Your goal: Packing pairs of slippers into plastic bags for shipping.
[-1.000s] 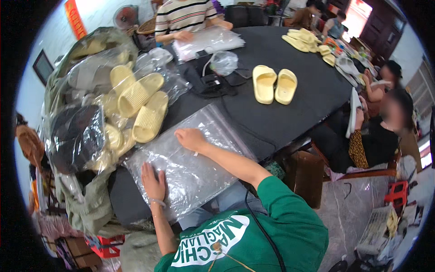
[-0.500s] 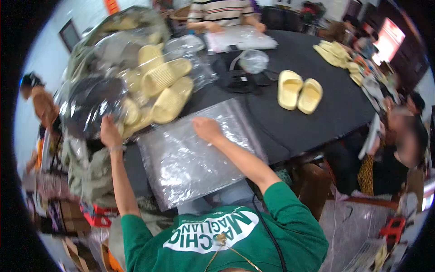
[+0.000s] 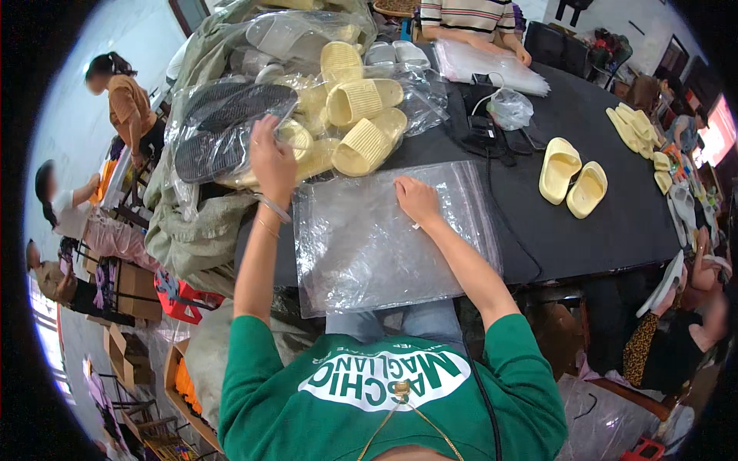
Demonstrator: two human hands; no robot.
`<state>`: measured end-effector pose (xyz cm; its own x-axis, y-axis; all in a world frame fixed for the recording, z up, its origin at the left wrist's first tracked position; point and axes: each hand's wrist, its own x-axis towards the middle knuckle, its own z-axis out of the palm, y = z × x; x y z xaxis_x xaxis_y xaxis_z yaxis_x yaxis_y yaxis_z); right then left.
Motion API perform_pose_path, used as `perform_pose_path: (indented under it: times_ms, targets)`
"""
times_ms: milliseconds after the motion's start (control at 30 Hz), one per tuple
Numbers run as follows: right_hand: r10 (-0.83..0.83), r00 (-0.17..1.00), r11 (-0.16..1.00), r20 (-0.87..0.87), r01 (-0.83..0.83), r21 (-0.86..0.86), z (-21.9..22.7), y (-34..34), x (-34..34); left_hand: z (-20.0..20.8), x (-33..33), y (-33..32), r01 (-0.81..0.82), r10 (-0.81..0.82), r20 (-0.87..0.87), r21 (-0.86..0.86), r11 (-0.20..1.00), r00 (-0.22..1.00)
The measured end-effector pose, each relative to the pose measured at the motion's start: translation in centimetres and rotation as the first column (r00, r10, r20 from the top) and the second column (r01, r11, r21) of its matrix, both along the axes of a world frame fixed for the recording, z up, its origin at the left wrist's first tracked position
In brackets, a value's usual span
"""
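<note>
Status: some pairs look bagged, others not. L side of desk (image 3: 615,238): heap on & by the green sack (image 3: 184,238), incl. black slippers (image 3: 231,127) in clear film, w/ yellow slippers (image 3: 365,146) just R of them; film shows over/around parts of these, but can't tell if every one's fully bagged.

Near the person, at near edge of desk: flat clear bag (image 3: 361,253), no slipper visible in it, so that one's unfilled. Single or a stack, can't tell.

L hand (image 3: 274,163) is over the heap, betw. black & yellow slippers, fingers partly bent, opening fairly narrow; can't tell if it grips film or just touches. R hand (image 3: 417,200) is on far part of flat clear bag, fingers curled in, narrow; can't tell if any film's pinched.

Unbagged, as far as seen: yellow pair (image 3: 573,178) side by side on R of desk, well apart from both hands, + a yellow pile (image 3: 634,129) at far R. Far side: co-worker's hands by a stack of clear bags (image 3: 492,69), also flat, prob. unused.
</note>
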<state>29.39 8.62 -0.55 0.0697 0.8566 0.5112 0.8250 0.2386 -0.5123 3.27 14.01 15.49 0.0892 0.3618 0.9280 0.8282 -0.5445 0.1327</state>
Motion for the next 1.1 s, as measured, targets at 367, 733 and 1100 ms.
perform_pose_path:
  times_ms: [367, 733, 1100]
  targets:
    - [-0.041, 0.999, 0.999, -0.032, 0.041, -0.014, -0.1, -0.2, -0.3, -16.1, 9.1, 2.8, -0.082, 0.36, 0.365, -0.595, 0.8, 0.859]
    - [-0.068, 0.998, 0.997, -0.018, 0.067, -0.046, 0.2, -0.3, -0.3, -10.8, 9.3, 2.9, 0.839, 0.234, 0.953, -0.282, 0.465, 0.19]
    - [0.24, 0.84, 0.966, -0.486, -0.256, 0.035, -0.7, 0.1, 1.5, -2.0, 5.1, -6.8, 0.865, -0.042, 0.891, 0.448, 0.224, -0.451]
